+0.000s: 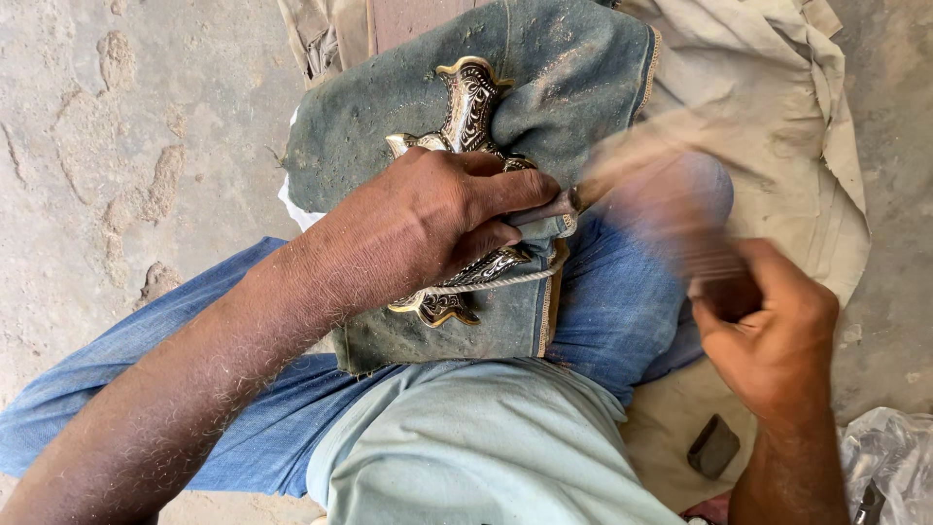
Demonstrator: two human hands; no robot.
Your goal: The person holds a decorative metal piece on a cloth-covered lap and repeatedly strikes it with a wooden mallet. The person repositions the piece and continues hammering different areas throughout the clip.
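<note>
Left hand [437, 219] lies flat, fingers curled, pressing a shiny metal piece [468, 107] on denim cloth [389, 126]. Right hand [773, 326] is closed around a blurry stick [671, 194].

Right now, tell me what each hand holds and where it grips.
Left hand presses the ornate metal piece at its middle. Right hand grips a blurred tool by one end.

The floor [117, 146] is bare, rough concrete, grey-brown and pitted, with patches where the surface has flaked away on the left. A pale beige cloth [777, 107] lies crumpled over it on the right — creased, dusty, in even daylight — with a small dark block [714, 445] resting on its lower part. At the bottom right corner sits a crinkled clear plastic bag [889, 457].
</note>
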